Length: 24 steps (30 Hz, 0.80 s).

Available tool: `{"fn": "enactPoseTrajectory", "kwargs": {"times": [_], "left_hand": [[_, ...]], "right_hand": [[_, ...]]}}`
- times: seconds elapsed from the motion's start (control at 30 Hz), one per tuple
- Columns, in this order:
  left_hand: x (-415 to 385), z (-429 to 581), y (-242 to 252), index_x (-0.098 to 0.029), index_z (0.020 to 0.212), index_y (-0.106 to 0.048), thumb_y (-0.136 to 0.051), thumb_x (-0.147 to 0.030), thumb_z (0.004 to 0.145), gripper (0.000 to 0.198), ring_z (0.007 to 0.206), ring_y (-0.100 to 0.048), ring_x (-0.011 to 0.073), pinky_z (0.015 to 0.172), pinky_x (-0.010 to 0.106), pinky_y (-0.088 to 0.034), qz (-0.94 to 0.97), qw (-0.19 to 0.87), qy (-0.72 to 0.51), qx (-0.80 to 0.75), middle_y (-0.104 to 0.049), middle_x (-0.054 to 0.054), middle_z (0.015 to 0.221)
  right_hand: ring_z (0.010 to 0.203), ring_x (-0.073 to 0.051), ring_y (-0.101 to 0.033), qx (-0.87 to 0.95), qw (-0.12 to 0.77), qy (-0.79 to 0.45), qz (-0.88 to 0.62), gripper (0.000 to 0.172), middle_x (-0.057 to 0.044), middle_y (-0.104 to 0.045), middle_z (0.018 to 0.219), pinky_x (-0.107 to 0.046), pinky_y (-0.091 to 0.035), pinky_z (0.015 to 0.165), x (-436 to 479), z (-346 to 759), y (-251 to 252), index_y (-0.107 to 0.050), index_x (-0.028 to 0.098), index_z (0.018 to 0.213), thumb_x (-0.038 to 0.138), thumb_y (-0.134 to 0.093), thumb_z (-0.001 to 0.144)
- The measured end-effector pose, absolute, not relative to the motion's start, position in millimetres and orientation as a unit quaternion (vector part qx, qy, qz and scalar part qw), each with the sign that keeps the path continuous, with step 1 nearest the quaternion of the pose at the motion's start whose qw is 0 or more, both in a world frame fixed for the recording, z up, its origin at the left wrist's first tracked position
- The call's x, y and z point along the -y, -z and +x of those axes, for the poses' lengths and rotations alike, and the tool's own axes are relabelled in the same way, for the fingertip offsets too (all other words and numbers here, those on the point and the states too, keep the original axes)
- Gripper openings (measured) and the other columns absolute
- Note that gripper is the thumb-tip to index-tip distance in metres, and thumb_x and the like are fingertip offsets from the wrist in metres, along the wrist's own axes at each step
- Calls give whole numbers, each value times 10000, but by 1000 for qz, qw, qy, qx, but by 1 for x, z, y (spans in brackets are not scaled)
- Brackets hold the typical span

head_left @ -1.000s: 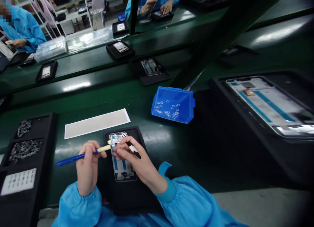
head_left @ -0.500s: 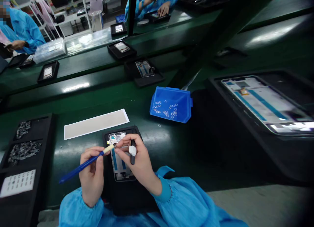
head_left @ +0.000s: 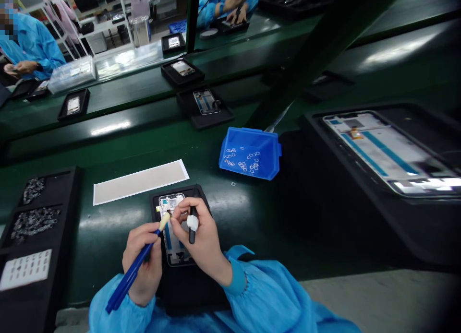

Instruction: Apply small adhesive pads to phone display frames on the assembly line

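Note:
A phone frame (head_left: pixel 172 230) lies in a black tray (head_left: pixel 187 285) on the green bench just in front of me. My left hand (head_left: pixel 142 261) is closed round a blue stick (head_left: pixel 129 278) whose cream tip (head_left: pixel 164 221) touches the upper part of the frame. My right hand (head_left: pixel 200 237) is closed over the frame's top, pinching near the stick's tip and gripping a black tool with a white end (head_left: pixel 192 225).
A blue bin (head_left: pixel 250 153) of small clear parts sits to the right, a white strip (head_left: pixel 140 182) to the left. A black tray (head_left: pixel 34 242) of dark parts is at far left, a large tray with a phone frame (head_left: pixel 389 153) at right. Other people work across the conveyor.
The blue stick has swung from nearly level to steeply tilted, its rear end dropping toward me. My right hand turned, showing the tool's white end. Trays on the belt shifted slightly.

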<state>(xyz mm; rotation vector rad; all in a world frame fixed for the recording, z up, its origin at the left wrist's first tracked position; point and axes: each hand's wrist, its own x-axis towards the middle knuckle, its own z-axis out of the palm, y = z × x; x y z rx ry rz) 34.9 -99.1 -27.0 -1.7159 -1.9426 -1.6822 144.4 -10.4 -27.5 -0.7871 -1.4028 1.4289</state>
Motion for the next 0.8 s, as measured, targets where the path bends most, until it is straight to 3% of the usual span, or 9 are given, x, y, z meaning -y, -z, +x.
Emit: {"fn": "enactPoseTrajectory", "kwargs": {"times": [0.17, 0.3, 0.53, 0.8], "left_hand": [[99, 36, 31, -207, 933, -570, -594, -65, 867, 158, 915, -690, 149, 798, 286, -581, -524, 13, 570, 633, -694, 28, 964], [99, 35, 33, -204, 935, -566, -600, -158, 902, 66, 895, -708, 163, 783, 311, -610, -425, -59, 623, 655, -682, 30, 963], [94, 29, 31, -190, 976, -572, -692, -351, 866, 228, 766, -734, 157, 740, 304, -636, -225, -263, 711, 612, -685, 25, 953], [97, 29, 38, -199, 966, -555, -701, -303, 862, 207, 806, -732, 154, 757, 304, -638, -257, -231, 708, 615, -685, 17, 973]], "right_hand": [[697, -115, -634, 631, 493, -507, -320, 216, 27, -648, 844, -232, -532, 659, 15, 147, 33, -538, 256, 983, 124, -648, 853], [782, -147, -649, 687, 506, -437, -285, 233, -1, -684, 898, -271, -545, 714, 18, 152, 33, -580, 263, 1003, 113, -675, 851], [719, -130, -701, 627, 498, -515, -305, 189, -7, -720, 914, -234, -584, 664, 12, 151, 26, -563, 252, 1016, 131, -626, 885], [777, -156, -729, 624, 490, -524, -308, 190, -15, -733, 882, -262, -620, 709, 8, 149, 22, -554, 242, 1003, 155, -642, 858]]}}
